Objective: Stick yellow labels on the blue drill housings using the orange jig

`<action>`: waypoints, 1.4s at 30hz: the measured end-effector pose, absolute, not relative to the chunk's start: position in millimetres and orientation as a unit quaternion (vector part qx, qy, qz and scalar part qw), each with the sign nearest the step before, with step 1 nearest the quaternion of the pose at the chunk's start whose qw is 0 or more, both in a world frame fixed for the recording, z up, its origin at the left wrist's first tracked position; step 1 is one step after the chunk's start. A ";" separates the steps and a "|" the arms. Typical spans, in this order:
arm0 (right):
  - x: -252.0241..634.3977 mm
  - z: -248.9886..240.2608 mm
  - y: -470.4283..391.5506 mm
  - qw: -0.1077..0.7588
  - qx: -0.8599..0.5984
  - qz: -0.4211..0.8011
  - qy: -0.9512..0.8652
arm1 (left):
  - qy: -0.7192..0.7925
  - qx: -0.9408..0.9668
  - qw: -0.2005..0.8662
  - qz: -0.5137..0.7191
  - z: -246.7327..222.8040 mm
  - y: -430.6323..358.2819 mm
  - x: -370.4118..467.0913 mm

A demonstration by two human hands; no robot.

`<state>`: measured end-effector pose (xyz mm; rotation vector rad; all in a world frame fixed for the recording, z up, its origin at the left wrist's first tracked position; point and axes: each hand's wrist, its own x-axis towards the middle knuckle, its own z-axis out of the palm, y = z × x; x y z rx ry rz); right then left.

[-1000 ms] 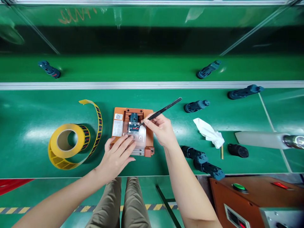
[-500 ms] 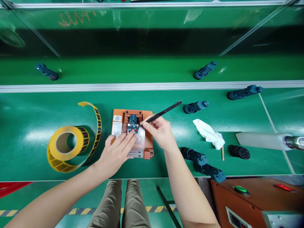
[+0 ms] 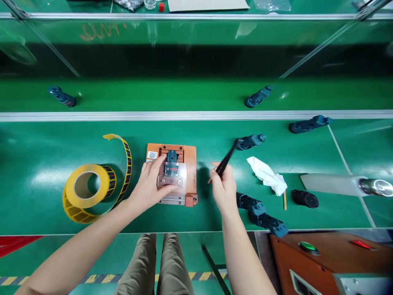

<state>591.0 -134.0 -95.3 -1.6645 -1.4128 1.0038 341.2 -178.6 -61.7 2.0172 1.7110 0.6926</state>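
An orange fixture (image 3: 190, 172) lies on the green bench with a dark blue tool housing (image 3: 172, 156) set in it. A clear plastic plate (image 3: 181, 171) covers its front part, and a dark label (image 3: 171, 169) with red print shows through. My left hand (image 3: 147, 182) rests on the fixture's left side, thumb and index finger spread apart. Its thumb lies at the clear plate's front and the fingertips are beside the housing. To the right of the fixture, my right hand (image 3: 225, 186) holds black tweezers (image 3: 226, 159), blurred and pointing up to the right.
On the left stands a roll of yellow label tape (image 3: 72, 180), its loose strip curling up. Several blue housings lie about, one of them (image 3: 251, 141) near the tweezers. Further right are a white tissue (image 3: 267, 176), a black cap (image 3: 305, 198) and a translucent bottle (image 3: 334, 182).
My right hand has moved right, off the label, with the tweezers turned steeper. My left hand has shifted from lying flat beside the label to spreading around the housing's left side.
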 end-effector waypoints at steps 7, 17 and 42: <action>600.3 -138.3 -144.4 0.227 -0.643 0.196 -0.705 | 0.366 0.845 0.049 0.386 -60.9 -259.0 344.3; 576.6 -93.3 -134.9 0.256 -0.397 0.321 -0.821 | 0.461 0.858 0.067 0.215 -118.8 -302.2 334.8; 537.9 -93.6 -115.2 0.247 -0.465 0.367 -0.767 | 0.474 0.852 0.091 0.202 -127.3 -301.9 333.2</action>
